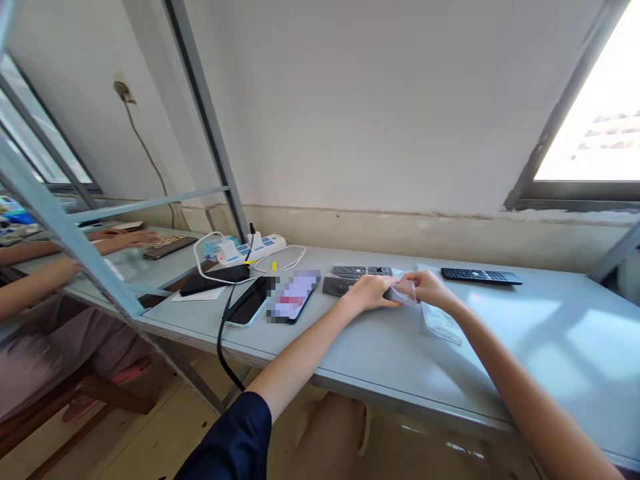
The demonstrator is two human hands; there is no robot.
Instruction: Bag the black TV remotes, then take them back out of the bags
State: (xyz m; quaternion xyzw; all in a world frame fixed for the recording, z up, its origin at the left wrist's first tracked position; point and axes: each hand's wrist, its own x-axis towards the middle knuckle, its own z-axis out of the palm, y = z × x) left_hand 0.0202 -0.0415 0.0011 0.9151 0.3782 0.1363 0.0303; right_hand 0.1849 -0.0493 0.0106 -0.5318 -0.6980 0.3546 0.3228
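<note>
My left hand is closed over a dark remote control that lies on the table and seems to be in a clear sleeve. Its fingertips meet those of my right hand, which pinches the clear plastic bag at the remote's right end. Just behind lies a second remote control, parallel to the first. A third, black remote control rests to the right of my right hand. Crumpled clear plastic bags lie under and beside my right wrist.
Left of my hands lie a phone with a lit screen, a dark-screened phone and a black device. A power strip with cables stands behind them. A metal post rises there. Another person's arms reach over the neighbouring table.
</note>
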